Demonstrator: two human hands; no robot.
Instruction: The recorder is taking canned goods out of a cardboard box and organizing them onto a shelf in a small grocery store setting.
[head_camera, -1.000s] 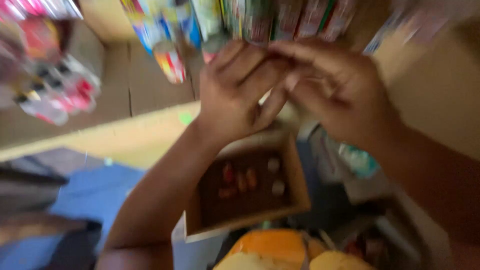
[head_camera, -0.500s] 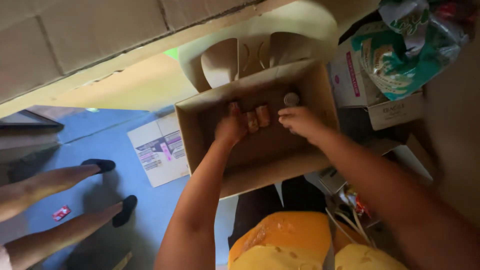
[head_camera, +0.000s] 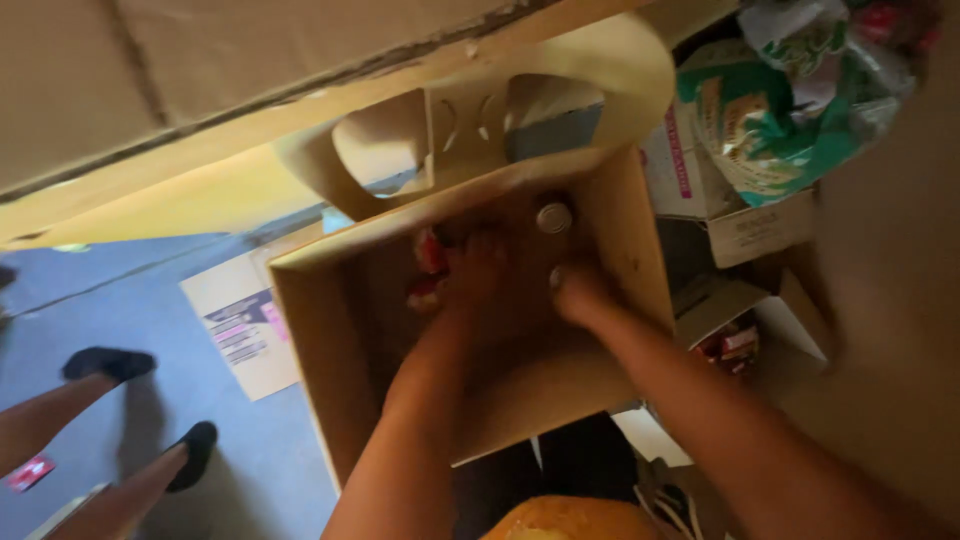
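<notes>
Both my hands reach down into an open brown cardboard box (head_camera: 320, 330) in front of me. My left hand (head_camera: 478, 275) is at the box's floor beside small red-wrapped items (head_camera: 430, 265), its fingers curled around or against them. My right hand (head_camera: 580, 292) rests lower right of a small round white-topped item (head_camera: 553, 217) standing in the far corner. Motion blur hides whether either hand really grips anything.
A beige plastic chair (head_camera: 600, 60) stands behind the box. Green-and-white packets (head_camera: 770, 120) and white cartons (head_camera: 690, 170) are piled at the right. A printed flat carton (head_camera: 240, 330) lies on the blue floor. Another person's legs in black shoes (head_camera: 110, 365) are at the left.
One second ago my hands were together up by a shelf of packets. They dropped into the box, and the view has since closed in on it.
</notes>
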